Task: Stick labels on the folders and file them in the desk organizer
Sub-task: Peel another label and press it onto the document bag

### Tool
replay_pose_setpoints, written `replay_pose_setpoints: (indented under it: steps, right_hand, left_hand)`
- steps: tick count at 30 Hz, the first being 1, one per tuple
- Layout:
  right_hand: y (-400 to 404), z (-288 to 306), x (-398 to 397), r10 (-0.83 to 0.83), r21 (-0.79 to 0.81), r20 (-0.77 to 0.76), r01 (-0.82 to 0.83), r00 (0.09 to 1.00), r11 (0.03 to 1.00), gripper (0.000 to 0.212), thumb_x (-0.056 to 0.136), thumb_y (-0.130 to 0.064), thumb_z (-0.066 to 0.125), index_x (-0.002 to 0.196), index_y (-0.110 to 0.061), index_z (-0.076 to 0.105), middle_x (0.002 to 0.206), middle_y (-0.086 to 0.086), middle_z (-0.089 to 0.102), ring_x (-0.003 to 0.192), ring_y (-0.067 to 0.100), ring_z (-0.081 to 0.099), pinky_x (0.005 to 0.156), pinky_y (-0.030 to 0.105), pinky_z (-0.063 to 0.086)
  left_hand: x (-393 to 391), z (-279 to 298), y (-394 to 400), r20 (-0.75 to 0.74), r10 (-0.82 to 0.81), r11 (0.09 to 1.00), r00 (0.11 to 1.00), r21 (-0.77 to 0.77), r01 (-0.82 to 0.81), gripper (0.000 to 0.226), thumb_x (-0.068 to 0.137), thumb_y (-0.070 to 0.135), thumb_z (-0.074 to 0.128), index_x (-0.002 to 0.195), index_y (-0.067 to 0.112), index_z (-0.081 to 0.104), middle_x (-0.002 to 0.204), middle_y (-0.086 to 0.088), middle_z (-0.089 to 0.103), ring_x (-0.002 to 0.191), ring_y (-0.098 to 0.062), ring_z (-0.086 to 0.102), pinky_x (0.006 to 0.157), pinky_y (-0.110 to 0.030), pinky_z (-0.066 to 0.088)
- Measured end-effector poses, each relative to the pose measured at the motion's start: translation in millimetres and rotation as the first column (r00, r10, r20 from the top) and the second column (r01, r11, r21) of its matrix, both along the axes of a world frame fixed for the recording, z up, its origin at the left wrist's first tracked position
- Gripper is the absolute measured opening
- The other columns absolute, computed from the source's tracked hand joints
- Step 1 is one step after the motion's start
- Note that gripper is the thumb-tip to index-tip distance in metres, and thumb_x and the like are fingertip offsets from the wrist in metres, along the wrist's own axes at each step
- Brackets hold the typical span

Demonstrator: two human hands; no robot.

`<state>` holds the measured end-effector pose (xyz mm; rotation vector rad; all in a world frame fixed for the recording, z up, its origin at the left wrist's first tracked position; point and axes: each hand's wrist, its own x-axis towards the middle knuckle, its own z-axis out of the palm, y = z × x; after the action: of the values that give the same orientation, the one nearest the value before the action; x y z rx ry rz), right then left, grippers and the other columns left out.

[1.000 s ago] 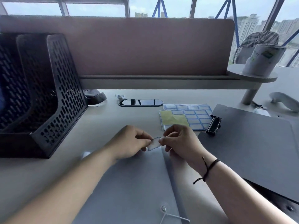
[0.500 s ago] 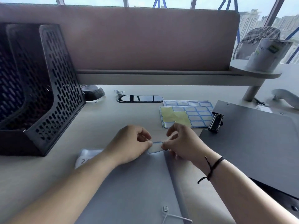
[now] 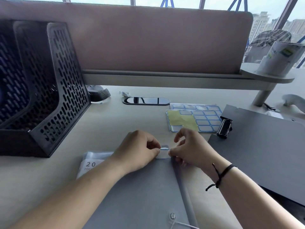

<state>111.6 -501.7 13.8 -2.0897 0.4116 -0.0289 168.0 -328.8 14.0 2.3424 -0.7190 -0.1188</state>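
Label (image 3: 164, 148) at folder (image 3: 145, 192) edge (both hands)

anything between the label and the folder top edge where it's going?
Nothing visible. Left hand and right hand pinch the label by its ends just over the folder, at its far edge. No object lies under it.

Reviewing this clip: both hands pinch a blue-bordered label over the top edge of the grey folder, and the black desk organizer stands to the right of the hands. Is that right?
Not quite. In the head view the black desk organizer stands to the left of the hands, not the right. The rest holds: the left hand and right hand both pinch the blue-bordered label over the top edge of the grey folder.
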Motion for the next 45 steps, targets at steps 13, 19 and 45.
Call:
replay_pose_setpoints:
  steps: [13, 19, 45]
  right_hand:
    - [1, -3, 2, -0.027, -0.017, -0.005, 0.027, 1.0, 0.999, 0.027, 0.073, -0.003, 0.071, 0.09, -0.014, 0.052, 0.063, 0.009, 0.066, 0.051, 0.025, 0.062, 0.044, 0.032, 0.052]
    - [2, -1, 1, -0.027, -0.055, -0.003, 0.026, 1.0, 0.998, 0.026, 0.073, -0.005, 0.071, 0.09, -0.013, 0.053, 0.068, 0.01, 0.067, 0.052, 0.026, 0.064, 0.046, 0.036, 0.054]
    - [34, -9, -60, 0.313, -0.613, -0.182, -0.356, 0.932, 0.705, 0.086, 0.075, -0.08, -0.002, 0.153, -0.049, 0.011, 0.165, -0.012, -0.01, 0.15, 0.012, -0.019, 0.122, 0.04, -0.009]
  left_hand:
    - [-2, 0, -1, 0.027, 0.006, 1.0, 1.0, 0.014, -0.007, 0.007, 0.081, 0.026, 0.072, 0.083, 0.027, 0.079, 0.077, 0.014, 0.074, 0.072, 0.007, 0.063, 0.058, 0.0, 0.037]
    - [2, 0, 1, 0.027, 0.001, 0.999, 1.0, 0.054, -0.003, 0.006, 0.082, 0.03, 0.073, 0.083, 0.029, 0.078, 0.072, 0.013, 0.068, 0.07, 0.002, 0.06, 0.056, -0.004, 0.036]
    - [-50, -2, 38, 0.127, -0.291, 0.783, 0.948, 0.601, 0.16, 0.092, 0.087, 0.078, 0.017, 0.158, 0.023, -0.002, 0.166, 0.006, -0.011, 0.152, -0.012, -0.005, 0.123, -0.032, 0.001]
